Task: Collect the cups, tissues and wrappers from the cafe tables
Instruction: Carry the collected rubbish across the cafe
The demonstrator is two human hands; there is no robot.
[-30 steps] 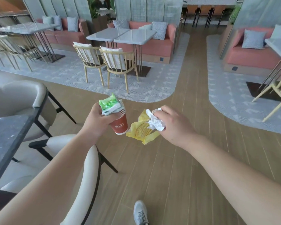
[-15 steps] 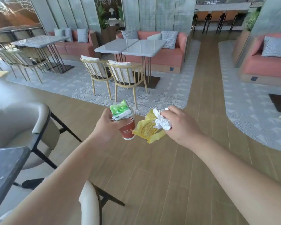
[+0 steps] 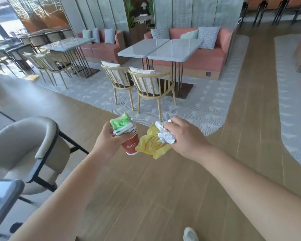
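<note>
I am carrying 1 red cup (image 3: 131, 146) with green wrapper (image 3: 121, 125) in left hand (image 3: 106, 143); right hand (image 3: 186, 136) fingers (image 3: 168, 126) are pinching tissue (image 3: 165, 135) and yellow wrapper (image 3: 152, 147); pale tabletops (image 3: 161, 49) ahead look cleared, others uncertain.

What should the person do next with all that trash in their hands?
Probably keep walking and find a bin. The left hand already grips a red cup stuffed with a green wrapper, and the right hand pinches a white tissue and a yellow wrapper. Both hands are full, and the two pale tables ahead look bare.
</note>
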